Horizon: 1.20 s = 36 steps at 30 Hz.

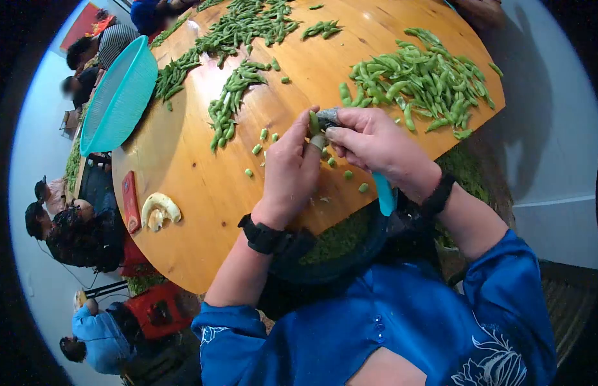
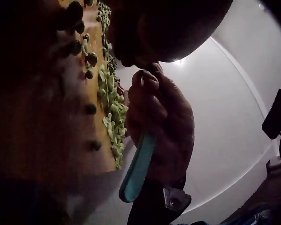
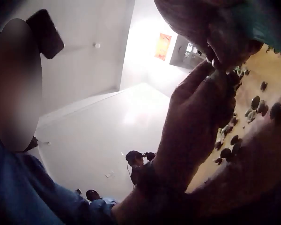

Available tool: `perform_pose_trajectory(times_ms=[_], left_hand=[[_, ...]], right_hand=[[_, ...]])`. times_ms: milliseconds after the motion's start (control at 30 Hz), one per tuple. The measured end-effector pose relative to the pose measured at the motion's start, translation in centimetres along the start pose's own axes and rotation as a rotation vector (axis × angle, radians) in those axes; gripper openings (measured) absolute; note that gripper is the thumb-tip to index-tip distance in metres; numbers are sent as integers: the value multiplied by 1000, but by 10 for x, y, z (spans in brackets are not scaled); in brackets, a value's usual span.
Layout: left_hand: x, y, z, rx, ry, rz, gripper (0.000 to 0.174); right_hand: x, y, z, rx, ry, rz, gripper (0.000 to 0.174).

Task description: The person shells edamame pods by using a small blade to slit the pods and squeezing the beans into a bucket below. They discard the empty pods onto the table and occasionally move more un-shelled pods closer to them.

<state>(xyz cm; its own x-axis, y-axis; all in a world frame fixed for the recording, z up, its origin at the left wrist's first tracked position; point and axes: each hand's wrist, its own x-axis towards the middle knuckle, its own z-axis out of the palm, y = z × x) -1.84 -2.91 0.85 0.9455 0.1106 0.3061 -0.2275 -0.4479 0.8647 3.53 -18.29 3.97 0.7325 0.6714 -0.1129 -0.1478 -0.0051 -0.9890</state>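
Over the near edge of the table, both hands meet. My left hand (image 1: 287, 172) pinches a green soybean pod (image 1: 314, 123) upright between thumb and fingers; a pale wrap circles its thumb. My right hand (image 1: 381, 143) has its fingertips right at the pod, one finger wrapped in dark grey. It grips a tool by its turquoise handle (image 1: 384, 194), which sticks out below the palm, also in the left wrist view (image 2: 138, 173). The tool's working end is hidden by the fingers. Several shelled beans (image 1: 363, 188) lie scattered under the hands.
A heap of pods (image 1: 421, 83) spreads at the right of the wooden table (image 1: 183, 251), more pods (image 1: 247, 26) at the far side. A turquoise basket (image 1: 119, 96) stands tilted at the left, near a red box (image 1: 130, 199) and banana peel (image 1: 159, 211). Below sits a dark tub (image 1: 331, 275).
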Motion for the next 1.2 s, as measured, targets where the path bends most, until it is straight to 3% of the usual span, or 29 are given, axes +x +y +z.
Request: perform_pose_trajectory(times_ms=[133, 200, 300, 467, 633, 733, 767, 1133, 1200], left_hand=[[2, -6, -3, -15, -6, 18, 40], [5, -6, -4, -350, -52, -51, 39], [6, -1, -17, -408, -166, -192, 39], [12, -6, -20, -514, -192, -174, 45], [19, -2, -19, -1107, -162, -409, 40], [16, -11, -12, -839, -104, -259, 35], [18, -16, 1, -707, 24, -119, 35], [16, -20, -11, -302, 28, -127, 22], [14, -20, -11, -385, 20, -148, 20]], right_hand=[[4, 2, 2, 96, 45, 46, 18], [6, 2, -1, 124, 46, 76, 16], [11, 2, -7, 187, -5, 132, 14], [17, -5, -15, 164, -115, 131, 13], [27, -12, -17, 70, -106, 136, 13], [23, -17, -5, -43, -43, 81, 15], [23, -17, 0, -86, -9, 35, 16], [21, -12, 12, -36, 22, -17, 18], [19, -11, 12, -15, 60, -6, 17]])
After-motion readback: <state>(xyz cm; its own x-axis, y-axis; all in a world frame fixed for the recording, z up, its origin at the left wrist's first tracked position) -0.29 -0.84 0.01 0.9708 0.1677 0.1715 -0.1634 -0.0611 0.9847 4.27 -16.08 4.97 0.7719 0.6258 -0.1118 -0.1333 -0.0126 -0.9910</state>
